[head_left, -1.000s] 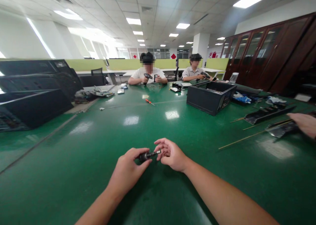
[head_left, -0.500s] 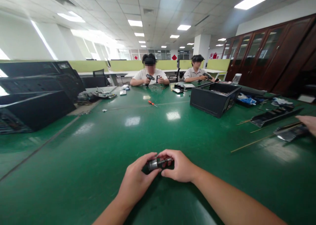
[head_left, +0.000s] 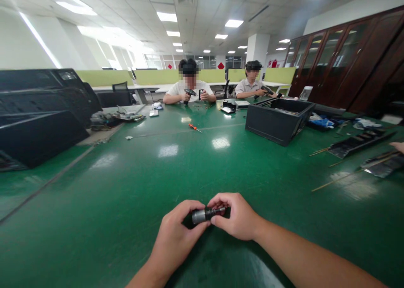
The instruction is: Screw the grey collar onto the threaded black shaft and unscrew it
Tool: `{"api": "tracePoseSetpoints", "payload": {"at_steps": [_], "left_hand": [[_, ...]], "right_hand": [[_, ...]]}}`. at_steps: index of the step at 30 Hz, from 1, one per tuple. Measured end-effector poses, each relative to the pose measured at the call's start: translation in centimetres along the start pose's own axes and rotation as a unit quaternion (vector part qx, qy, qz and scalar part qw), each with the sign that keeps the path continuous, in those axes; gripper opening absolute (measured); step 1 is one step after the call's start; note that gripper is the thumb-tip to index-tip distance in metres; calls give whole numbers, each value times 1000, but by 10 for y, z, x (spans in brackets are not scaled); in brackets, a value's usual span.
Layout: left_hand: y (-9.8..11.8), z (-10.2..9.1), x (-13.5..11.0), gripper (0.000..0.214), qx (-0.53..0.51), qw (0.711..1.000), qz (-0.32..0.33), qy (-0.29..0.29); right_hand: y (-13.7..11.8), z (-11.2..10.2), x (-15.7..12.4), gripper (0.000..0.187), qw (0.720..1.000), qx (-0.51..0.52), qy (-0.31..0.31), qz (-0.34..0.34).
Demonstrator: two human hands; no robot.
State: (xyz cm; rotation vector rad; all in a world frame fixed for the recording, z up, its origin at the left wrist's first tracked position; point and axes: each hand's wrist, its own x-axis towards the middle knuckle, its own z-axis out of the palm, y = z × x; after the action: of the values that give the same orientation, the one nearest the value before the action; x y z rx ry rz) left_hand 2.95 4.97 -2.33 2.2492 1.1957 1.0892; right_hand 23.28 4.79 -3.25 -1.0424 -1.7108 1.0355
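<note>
Close to me, over the green table (head_left: 151, 170), a short grey metal cylinder (head_left: 199, 216) with a black ribbed section and a thin shaft lies level between my hands. I cannot make out its exact kind. My left hand (head_left: 178, 227) is closed round the thick grey end, thumb below and fingers above. At the thin shaft end, my right hand (head_left: 236, 216) pinches the part with thumb and fingertips. Some of its fingers are hidden behind the shaft.
An orange screwdriver (head_left: 193, 127) lies mid-table. Black computer cases stand left (head_left: 47, 136) and right (head_left: 268, 124). Metal brackets and thin rods (head_left: 334, 180) lie at the right, near another person's hand (head_left: 398, 146). Two people across the table hold power drills.
My hands and the cylinder have shifted slightly right in the picture. My right thumb has come up against the part, and more of its grey and black body shows. The view has tilted down a little.
</note>
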Motion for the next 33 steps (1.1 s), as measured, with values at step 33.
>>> {"api": "tracePoseSetpoints", "payload": {"at_steps": [33], "left_hand": [[3,6,-6,17,-36,999,-10,12]], "right_hand": [[-1,-2,-3,6,999,-49,-6,17]]}}
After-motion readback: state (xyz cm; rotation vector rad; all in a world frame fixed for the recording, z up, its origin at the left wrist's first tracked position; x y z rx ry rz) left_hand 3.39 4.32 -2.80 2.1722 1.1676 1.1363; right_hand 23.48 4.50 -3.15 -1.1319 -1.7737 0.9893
